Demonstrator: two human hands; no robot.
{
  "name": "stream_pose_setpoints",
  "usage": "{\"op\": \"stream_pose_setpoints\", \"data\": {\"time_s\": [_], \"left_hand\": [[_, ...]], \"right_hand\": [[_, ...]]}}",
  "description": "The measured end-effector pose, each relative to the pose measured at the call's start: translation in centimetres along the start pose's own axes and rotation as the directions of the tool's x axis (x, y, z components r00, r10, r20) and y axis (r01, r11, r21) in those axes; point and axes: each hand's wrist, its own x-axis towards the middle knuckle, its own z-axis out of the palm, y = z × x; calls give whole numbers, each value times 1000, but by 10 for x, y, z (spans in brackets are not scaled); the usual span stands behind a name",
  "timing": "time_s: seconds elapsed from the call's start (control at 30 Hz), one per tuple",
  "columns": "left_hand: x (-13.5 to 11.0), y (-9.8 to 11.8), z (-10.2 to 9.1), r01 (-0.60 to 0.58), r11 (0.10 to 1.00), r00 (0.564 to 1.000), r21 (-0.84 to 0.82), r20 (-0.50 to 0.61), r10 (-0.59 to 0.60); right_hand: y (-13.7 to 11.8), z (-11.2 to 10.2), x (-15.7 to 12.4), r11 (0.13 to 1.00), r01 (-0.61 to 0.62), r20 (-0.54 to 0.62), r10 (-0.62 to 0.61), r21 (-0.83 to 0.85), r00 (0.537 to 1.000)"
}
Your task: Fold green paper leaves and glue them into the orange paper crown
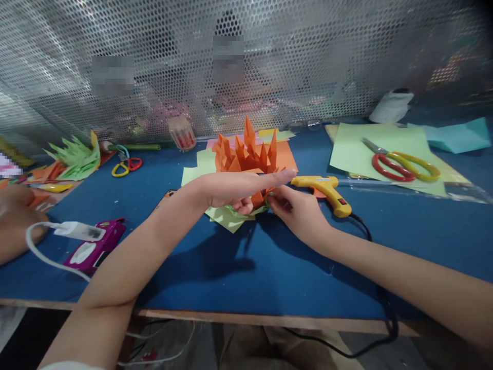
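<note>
An orange folded-paper model (247, 144) with several upright spikes stands at the middle of the blue table, with green paper at its base. My left hand (234, 187) reaches across its front, thumb stretched to the right and the other fingers curled against it. The thumb and fingers of my right hand (298, 209) are pinched at the model's lower right edge. Part of the model's front is hidden by my left hand. Just right of my hands lies a yellow hot glue gun (325, 190), touched by neither.
Red-and-yellow scissors (402, 162) lie on green paper sheets (354, 141) at right. A purple power strip (94, 249) with a white plug (79, 231) is at left, near another person's hand (19, 221). Green folded paper (77, 159), small scissors (126, 165) and a clear cup (183, 134) stand farther back.
</note>
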Motion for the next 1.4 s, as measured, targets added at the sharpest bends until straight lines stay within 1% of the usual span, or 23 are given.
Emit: {"op": "stream_pose_setpoints", "data": {"time_s": [0.13, 0.43, 0.53, 0.63, 0.73, 0.8, 0.9, 1.07, 1.27, 1.4], "left_hand": [[0, 2, 2, -4, 998, 1000, 65, -23, 6], [0, 3, 2, 3, 997, 999, 74, -34, -1], [1, 2, -3, -3, 997, 1000, 72, -17, 4], [1, 0, -11, 19, 999, 1000, 35, 16, -19], [0, -1, -17, 68, 998, 997, -12, -36, -69], [-1, -1, -20, 77, 996, 996, -34, -46, -79], [-2, 0, -21, 65, 996, 997, -61, -31, -67], [-1, 0, -20, 72, 997, 995, -38, -60, -74], [-1, 0, -18, 43, 998, 999, -42, -6, -43], [-1, -1, -18, 24, 999, 999, -26, -38, -25]], "right_hand": [[2, 2, -1, 1000, -2, -19, 1, -22, 1000], [2, 5, -1, 1000, -2, -36, 3, 18, 999], [0, 5, 0, 999, -13, -38, 15, 38, 999], [-3, 5, 1, 997, -17, -34, 19, 71, 999], [-5, 4, -1, 993, -15, -36, 20, 118, 999], [-5, 4, -2, 988, -12, -38, 18, 151, 999], [-2, 6, -3, 982, -7, -38, 15, 191, 999], [2, 10, -1, 978, -3, -57, 15, 211, 998], [0, 9, -2, 982, -3, -65, 16, 189, 998], [-2, 8, -2, 984, 0, -63, 11, 177, 998]]}}
